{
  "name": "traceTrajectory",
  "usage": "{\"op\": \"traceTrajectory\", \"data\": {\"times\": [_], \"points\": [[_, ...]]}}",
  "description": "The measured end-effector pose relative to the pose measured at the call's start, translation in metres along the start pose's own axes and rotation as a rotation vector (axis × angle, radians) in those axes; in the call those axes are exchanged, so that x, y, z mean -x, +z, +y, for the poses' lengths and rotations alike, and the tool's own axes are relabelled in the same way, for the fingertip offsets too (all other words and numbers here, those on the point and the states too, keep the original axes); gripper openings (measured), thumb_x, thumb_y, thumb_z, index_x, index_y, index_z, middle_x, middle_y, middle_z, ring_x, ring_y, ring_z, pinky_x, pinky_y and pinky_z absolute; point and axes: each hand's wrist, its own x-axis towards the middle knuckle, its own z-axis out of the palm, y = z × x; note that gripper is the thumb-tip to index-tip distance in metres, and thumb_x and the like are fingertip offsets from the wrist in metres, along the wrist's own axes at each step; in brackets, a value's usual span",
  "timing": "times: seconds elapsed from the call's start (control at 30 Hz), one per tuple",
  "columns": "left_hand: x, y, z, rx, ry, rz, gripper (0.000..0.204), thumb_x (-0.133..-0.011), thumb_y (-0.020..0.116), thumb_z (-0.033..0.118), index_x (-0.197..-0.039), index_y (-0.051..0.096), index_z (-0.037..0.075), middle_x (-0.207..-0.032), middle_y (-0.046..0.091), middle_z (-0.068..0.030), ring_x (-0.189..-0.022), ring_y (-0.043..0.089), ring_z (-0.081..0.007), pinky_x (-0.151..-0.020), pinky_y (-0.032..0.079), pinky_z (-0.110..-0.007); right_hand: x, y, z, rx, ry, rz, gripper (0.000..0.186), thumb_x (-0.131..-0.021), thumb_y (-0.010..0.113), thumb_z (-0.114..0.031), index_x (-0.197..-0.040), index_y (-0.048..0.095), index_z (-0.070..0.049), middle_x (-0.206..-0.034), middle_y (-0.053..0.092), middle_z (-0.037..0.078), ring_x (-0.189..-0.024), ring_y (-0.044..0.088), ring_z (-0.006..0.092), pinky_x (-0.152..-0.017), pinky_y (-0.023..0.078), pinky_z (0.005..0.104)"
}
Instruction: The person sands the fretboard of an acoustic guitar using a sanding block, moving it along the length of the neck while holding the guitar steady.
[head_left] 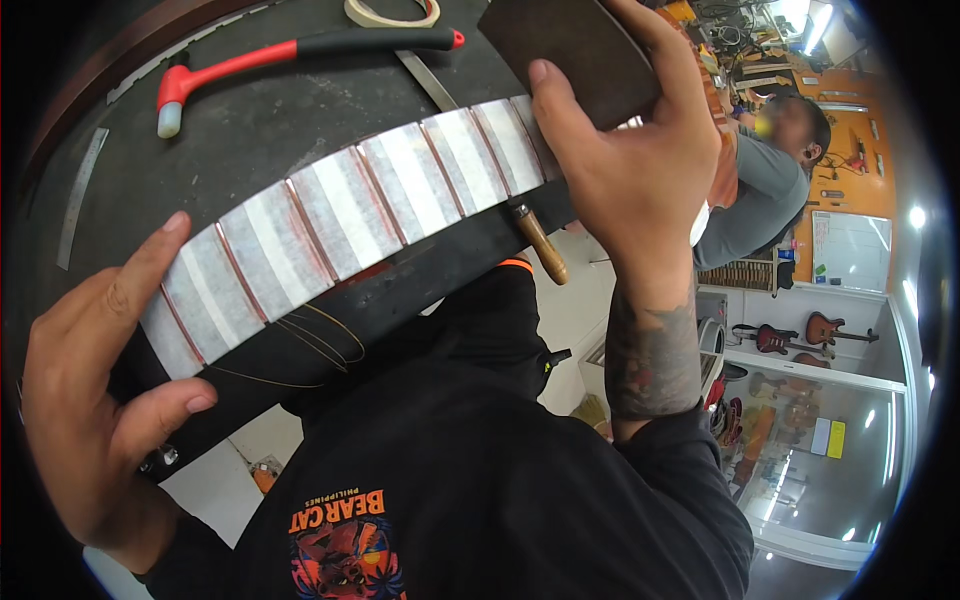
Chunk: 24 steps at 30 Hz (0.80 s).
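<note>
A guitar neck (pixel 335 215) lies across the dark work surface, its fretboard covered with pale tape between thin reddish-brown crosswise lines. My left hand (pixel 95 350) grips its left end, fingers on the far edge and thumb by the near edge. In my right hand (pixel 640 150) is a dark brown flat block (pixel 590 65), pinched between thumb and fingers over the neck's right end. Beneath the neck runs a wooden-handled tool (pixel 540 245), its flat metal blade showing on the far side. Several thin wires (pixel 325 345) curve along the near edge.
Beyond the neck lie a red and black hammer (pixel 290 52) with a white tip, a roll of masking tape (pixel 432 14) and a metal ruler (pixel 82 200). To the right sits another person (pixel 755 185) in grey. Guitars (pixel 775 340) hang farther right.
</note>
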Motion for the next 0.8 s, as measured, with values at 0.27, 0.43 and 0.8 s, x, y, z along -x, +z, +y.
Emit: {"op": "traceTrajectory", "data": {"times": [0.27, 0.43, 0.8], "points": [[0.007, 0.015, 0.002, -0.047, 0.006, 0.105, 0.1, -0.067, 0.065, 0.071, -0.136, 0.056, 0.0, -0.133, 0.06, -0.0155, -0.122, 0.055, -0.0284, -0.108, 0.039, -0.039, 0.11, -0.026, -0.008, -0.094, 0.061, 0.296, 0.067, -0.076, 0.083, -0.003, -0.132, 0.05, 0.01, -0.12, 0.065, 0.021, -0.103, 0.068, 0.027, -0.087, 0.056, 0.0336], [0.007, 0.014, 0.006, -0.041, 0.013, 0.165, 0.101, -0.064, 0.066, 0.069, -0.135, 0.057, -0.001, -0.135, 0.06, -0.0145, -0.124, 0.054, -0.0283, -0.109, 0.038, -0.04, 0.059, -0.012, 0.0, -0.101, -0.024, 0.233, 0.06, -0.076, 0.081, -0.003, -0.129, 0.055, 0.006, -0.117, 0.067, 0.017, -0.098, 0.07, 0.0225, -0.084, 0.056, 0.0312], [0.008, 0.011, -0.001, -0.109, 0.076, 0.134, 0.098, -0.069, 0.064, 0.07, -0.136, 0.056, -0.002, -0.137, 0.059, -0.0154, -0.125, 0.055, -0.0296, -0.109, 0.039, -0.04, 0.053, -0.015, 0.002, -0.128, -0.018, 0.186, 0.054, -0.077, 0.079, -0.001, -0.127, 0.059, 0.003, -0.114, 0.068, 0.014, -0.094, 0.07, 0.0202, -0.081, 0.057, 0.0295]]}}
